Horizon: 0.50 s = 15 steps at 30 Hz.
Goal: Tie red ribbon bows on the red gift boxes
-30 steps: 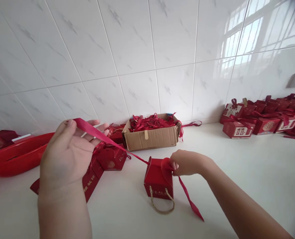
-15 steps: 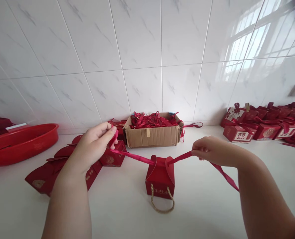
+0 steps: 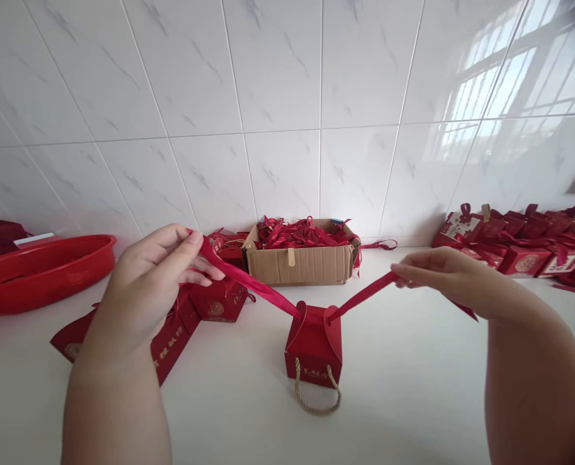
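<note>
A small red box [image 3: 313, 349] with a twisted rope handle [image 3: 316, 408] stands upright on the white table. A red ribbon [image 3: 258, 287] passes through the top flaps of the box and rises to both sides. On the left, my left hand [image 3: 164, 271] pinches one end between thumb and forefinger, its other fingers loosely spread. My right hand [image 3: 428, 274] pinches the other side of the ribbon, and a short tail hangs below that hand.
Behind the box, a cardboard box [image 3: 300, 265] holds many red ribbons against the tiled wall. Red boxes [image 3: 217, 300] lie at the left, beside a red basin [image 3: 50, 274]. Several finished-looking boxes [image 3: 524, 260] with ribbons stand at the right.
Both hands have moved outward and slightly up, drawing more ribbon out at each side. The tail beyond my right hand looks shorter. The red box has stayed almost in place.
</note>
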Tool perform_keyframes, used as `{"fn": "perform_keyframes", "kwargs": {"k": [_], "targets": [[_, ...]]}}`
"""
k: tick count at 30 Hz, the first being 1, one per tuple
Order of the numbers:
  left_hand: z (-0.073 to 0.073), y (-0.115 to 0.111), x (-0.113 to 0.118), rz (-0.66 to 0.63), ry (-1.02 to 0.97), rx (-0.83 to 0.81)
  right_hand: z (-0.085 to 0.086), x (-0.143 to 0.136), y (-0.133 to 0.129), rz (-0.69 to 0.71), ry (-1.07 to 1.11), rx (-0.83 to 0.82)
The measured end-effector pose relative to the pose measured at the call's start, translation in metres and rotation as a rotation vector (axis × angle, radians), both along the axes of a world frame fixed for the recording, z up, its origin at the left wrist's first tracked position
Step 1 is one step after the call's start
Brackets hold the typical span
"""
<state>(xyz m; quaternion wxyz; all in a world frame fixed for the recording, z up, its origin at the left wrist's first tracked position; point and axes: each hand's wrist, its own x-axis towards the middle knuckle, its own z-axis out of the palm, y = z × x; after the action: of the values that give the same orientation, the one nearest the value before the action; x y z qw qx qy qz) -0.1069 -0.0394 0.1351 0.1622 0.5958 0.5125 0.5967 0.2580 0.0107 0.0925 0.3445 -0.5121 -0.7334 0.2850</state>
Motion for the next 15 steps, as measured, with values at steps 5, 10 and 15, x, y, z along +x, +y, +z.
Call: {"fn": "perform_keyframes", "kwargs": {"k": [5, 10, 15], "targets": [[0.002, 0.0, 0.009, -0.067, -0.136, 0.122, 0.001, -0.02, 0.008, 0.235, 0.514, -0.178], [0.001, 0.005, 0.024, -0.136, -0.327, 0.186, -0.004, -0.047, 0.012, 0.441, 0.801, -0.249], [0.003, 0.015, 0.037, -0.146, -0.363, 0.272, -0.009, -0.068, 0.008, 0.506, 0.804, -0.141]]}}
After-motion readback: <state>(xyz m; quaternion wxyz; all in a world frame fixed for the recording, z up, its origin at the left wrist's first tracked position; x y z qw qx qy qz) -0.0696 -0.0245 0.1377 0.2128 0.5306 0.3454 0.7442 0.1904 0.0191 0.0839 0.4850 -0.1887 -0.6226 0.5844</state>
